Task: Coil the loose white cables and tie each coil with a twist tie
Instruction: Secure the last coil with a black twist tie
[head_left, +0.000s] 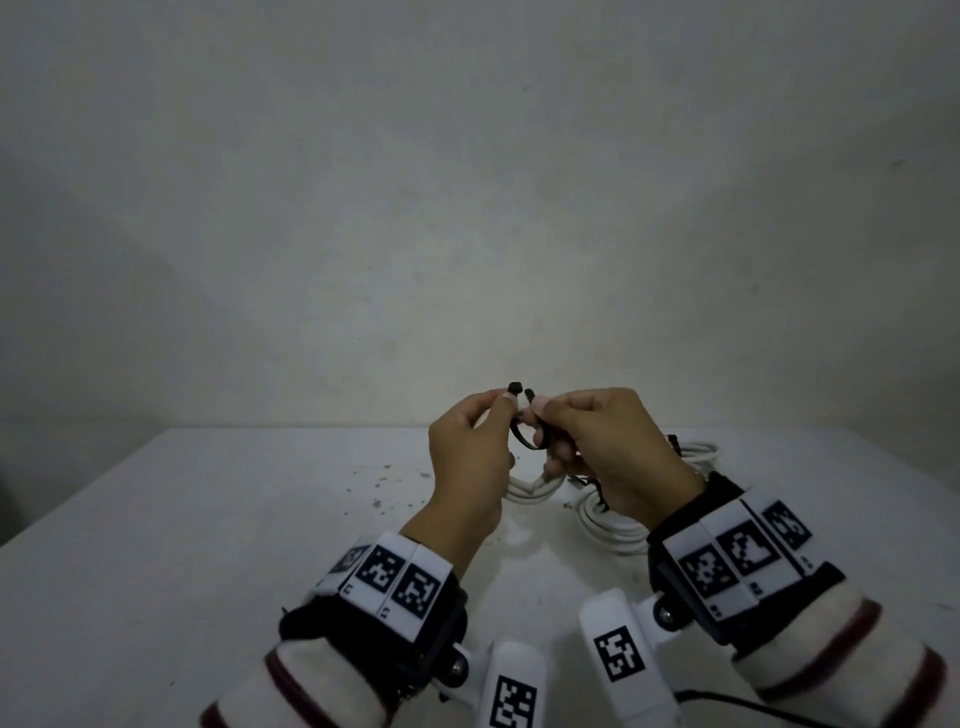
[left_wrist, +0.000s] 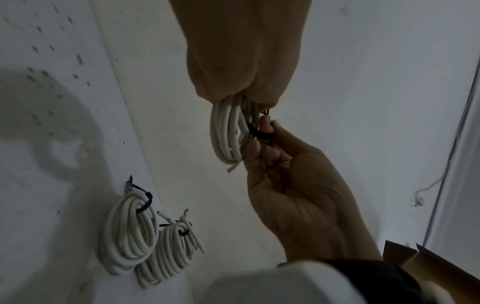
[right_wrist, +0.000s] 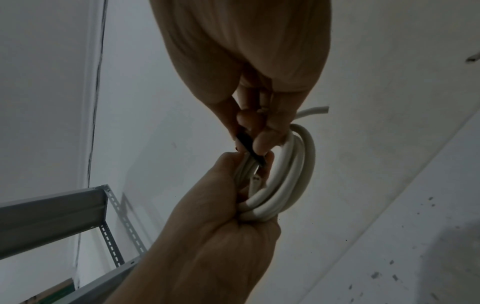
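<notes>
Above the white table I hold a small coil of white cable in the air. My left hand grips the coil, fingers curled round its loops, and its thumb and forefinger pinch one end of a black twist tie. My right hand pinches the tie's other end. The tie loops round the coil and both its tips stick up between the hands. In the right wrist view the left hand clasps the coil while right fingertips hold the tie.
Two tied white coils lie on the table to the right, partly behind my right wrist. Dark specks dot the tabletop. A bare wall stands close behind. A metal shelf frame and a cardboard box stand off the table.
</notes>
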